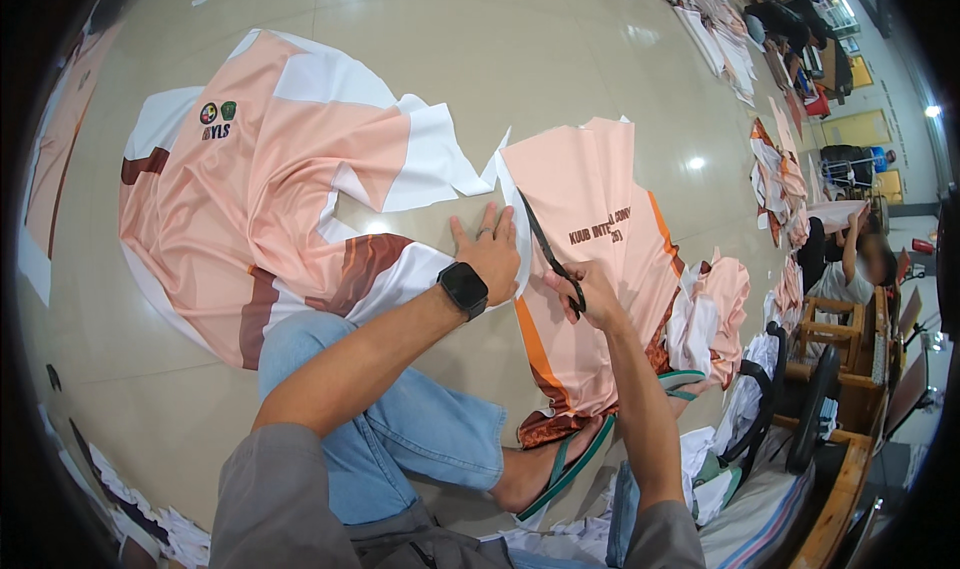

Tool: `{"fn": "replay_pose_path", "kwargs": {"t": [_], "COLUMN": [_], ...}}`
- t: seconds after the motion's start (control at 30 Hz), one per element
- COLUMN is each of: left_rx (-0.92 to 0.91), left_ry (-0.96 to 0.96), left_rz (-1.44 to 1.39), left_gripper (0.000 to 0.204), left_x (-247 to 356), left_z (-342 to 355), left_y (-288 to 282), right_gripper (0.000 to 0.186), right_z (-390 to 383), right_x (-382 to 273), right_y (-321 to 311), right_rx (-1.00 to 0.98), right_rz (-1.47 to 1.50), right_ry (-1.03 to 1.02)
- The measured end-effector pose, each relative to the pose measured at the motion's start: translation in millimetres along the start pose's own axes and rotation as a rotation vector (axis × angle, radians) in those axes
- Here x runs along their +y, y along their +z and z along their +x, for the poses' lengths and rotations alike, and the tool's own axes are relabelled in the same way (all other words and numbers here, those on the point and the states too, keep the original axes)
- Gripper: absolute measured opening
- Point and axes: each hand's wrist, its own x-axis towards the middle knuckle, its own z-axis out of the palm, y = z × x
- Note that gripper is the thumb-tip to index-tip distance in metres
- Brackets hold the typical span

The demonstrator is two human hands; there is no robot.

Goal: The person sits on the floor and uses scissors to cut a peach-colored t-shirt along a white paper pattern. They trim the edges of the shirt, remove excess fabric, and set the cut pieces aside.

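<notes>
Mid-frame, peach printed cloth (575, 184), likely limp, is best edge-held; black metal scissors (546, 243) are gripped by the right hand (598, 297); the left hand (490, 262) is spread, nothing grasped.

The right hand (598, 294) grips black scissors (546, 248), their blades at the left edge of a peach panel (583, 184). The left hand (488, 261), wearing a watch (464, 285), lies flat, perhaps touching the white strip (508, 181) beside it. Further left, a larger peach-and-white cloth (280, 149) spreads rumpled over the tiled floor (430, 29)
</notes>
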Motion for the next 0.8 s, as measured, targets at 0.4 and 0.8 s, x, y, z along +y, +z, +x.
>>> {"fn": "replay_pose_path", "kwargs": {"t": [0.4,0.8], "left_rx": [0.01,-0.006], "left_ry": [-0.007,-0.014], "left_rz": [-0.01,-0.021], "left_gripper": [0.094,0.094], "left_x": [-0.1,0.6], "left_z": [1.0,0.5], "left_y": [2.1,0.7], "right_gripper": [0.06,0.058], "right_z": [23.2,39.1], "right_x": [-22.7,-38.3], "right_y": [-7.8,-12.9], "right_rx": [-0.033,-0.036], "right_rz": [-0.019,0.005], "right_ry": [-0.035,-0.019]}}
